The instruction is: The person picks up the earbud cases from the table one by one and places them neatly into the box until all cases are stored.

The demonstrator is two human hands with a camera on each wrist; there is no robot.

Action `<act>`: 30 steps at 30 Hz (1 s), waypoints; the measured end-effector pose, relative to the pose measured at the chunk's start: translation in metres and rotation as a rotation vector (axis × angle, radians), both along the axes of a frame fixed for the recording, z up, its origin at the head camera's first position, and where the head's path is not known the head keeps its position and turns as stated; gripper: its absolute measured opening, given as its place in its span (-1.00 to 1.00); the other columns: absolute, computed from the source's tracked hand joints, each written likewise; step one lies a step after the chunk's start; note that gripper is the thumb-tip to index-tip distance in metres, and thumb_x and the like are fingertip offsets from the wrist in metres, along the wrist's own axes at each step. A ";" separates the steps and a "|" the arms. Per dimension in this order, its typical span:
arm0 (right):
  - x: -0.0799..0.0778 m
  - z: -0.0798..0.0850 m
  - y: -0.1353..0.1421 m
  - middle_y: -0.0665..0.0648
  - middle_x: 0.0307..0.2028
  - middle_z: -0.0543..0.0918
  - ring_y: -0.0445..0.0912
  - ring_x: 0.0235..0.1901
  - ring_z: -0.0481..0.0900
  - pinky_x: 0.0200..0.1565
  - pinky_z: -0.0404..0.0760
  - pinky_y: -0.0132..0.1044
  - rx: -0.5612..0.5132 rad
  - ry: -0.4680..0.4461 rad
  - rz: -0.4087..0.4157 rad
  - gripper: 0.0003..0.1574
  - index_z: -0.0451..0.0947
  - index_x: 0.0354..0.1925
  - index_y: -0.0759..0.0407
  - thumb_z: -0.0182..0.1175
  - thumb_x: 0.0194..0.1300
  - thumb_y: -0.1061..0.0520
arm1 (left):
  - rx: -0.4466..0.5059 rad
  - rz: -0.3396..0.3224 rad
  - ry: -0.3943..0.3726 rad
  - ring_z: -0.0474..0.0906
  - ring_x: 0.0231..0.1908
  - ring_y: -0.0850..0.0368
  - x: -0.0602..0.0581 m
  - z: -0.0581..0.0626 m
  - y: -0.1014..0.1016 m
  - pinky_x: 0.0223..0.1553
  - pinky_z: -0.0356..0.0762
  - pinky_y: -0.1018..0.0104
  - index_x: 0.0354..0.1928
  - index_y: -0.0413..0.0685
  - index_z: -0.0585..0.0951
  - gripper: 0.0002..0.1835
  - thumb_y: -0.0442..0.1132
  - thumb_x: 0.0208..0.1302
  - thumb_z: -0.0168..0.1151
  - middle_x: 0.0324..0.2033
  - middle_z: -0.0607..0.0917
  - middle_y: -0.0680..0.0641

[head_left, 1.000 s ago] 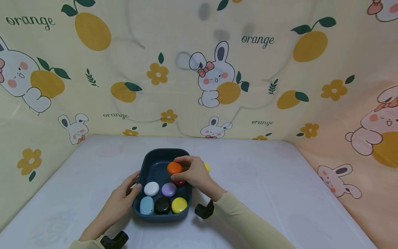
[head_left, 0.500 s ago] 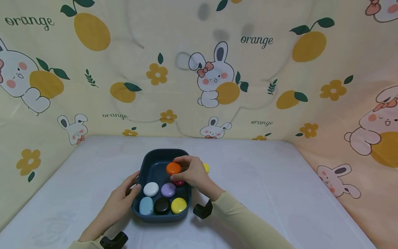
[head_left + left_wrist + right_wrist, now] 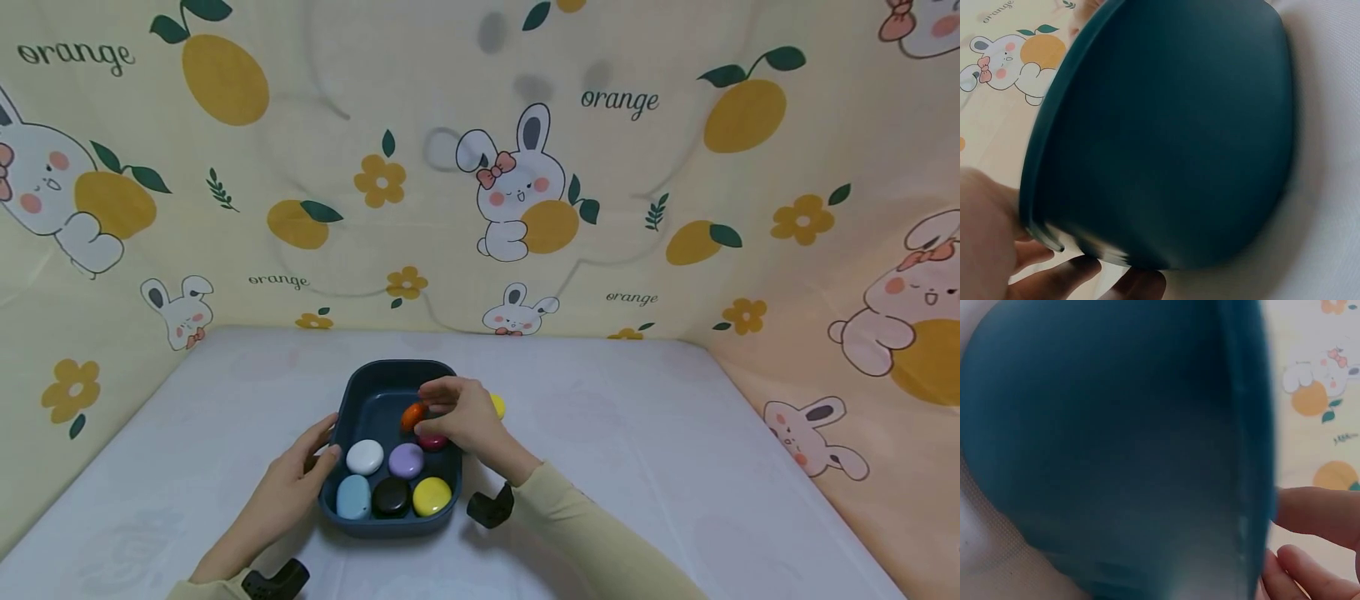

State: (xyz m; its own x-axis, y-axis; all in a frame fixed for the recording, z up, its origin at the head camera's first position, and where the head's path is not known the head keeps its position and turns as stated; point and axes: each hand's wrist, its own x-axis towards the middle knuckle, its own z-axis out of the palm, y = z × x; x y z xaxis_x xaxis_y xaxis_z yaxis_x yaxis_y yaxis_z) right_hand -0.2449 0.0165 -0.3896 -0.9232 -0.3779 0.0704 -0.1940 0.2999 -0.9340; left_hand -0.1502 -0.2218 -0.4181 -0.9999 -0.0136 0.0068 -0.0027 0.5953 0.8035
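A dark blue tray (image 3: 405,527) holds several smooth, rounded pebble-like pieces. My left hand (image 3: 298,473) grips its left side, thumb at the rim; in the left wrist view, fingers curl under the blue wall. My right hand (image 3: 467,417) reaches over the right rim and pinches an orange piece (image 3: 412,417), now tilted on edge, between thumb and fingertips. Just below the thumb lies a dark red piece (image 3: 432,442), partly covered. Closer to me sit a white piece (image 3: 365,457), a purple piece (image 3: 406,460), a light blue piece (image 3: 353,497), a black piece (image 3: 392,497) and a yellow piece (image 3: 432,497).
Behind the right hand, outside the tray, another yellow piece (image 3: 498,406) shows in part. A white cloth (image 3: 615,450) covers the table. A printed curtain (image 3: 420,75) with rabbits and oranges closes off the back and sides.
The orange piece has turned from lying flat to standing on edge and has dropped slightly in the right fingers. The left hand and the tray have stayed in place.
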 end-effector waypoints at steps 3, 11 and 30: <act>0.002 0.002 0.006 0.19 0.00 0.65 0.04 -0.06 0.63 0.00 0.62 -0.19 -0.050 -0.013 -0.013 -0.50 0.60 0.05 0.24 0.46 0.12 0.30 | 0.002 -0.004 0.000 0.36 0.24 -0.35 0.000 0.000 0.000 0.16 0.40 -0.18 0.52 -0.09 0.12 -0.39 -0.09 0.56 -0.03 0.34 0.32 -0.40; -0.003 0.005 0.028 0.23 -0.06 0.66 0.02 -0.08 0.61 -0.01 0.62 -0.19 -0.168 -0.031 -0.140 -0.60 0.63 0.00 0.28 0.41 0.17 0.27 | -0.019 0.001 0.001 0.36 0.24 -0.36 -0.001 -0.002 0.001 0.15 0.40 -0.19 0.52 -0.09 0.11 -0.39 -0.08 0.56 -0.04 0.34 0.31 -0.40; -0.019 -0.006 0.069 0.24 0.02 0.62 0.05 0.01 0.50 0.07 0.53 -0.07 -0.105 -0.124 -0.427 -0.61 0.66 -0.07 0.18 0.44 0.08 0.30 | -0.014 -0.002 0.008 0.34 0.26 -0.34 -0.002 -0.002 0.001 0.17 0.38 -0.19 0.52 -0.10 0.10 -0.39 -0.07 0.56 -0.05 0.34 0.32 -0.39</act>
State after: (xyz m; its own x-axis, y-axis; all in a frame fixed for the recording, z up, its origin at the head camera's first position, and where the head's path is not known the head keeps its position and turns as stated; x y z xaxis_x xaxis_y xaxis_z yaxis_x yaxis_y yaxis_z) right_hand -0.2640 0.0857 -0.3959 -0.9986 0.0414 -0.0332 0.0419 0.2307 -0.9721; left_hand -0.1526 -0.2209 -0.4197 -0.9998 -0.0111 0.0146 0.0049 0.6061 0.7954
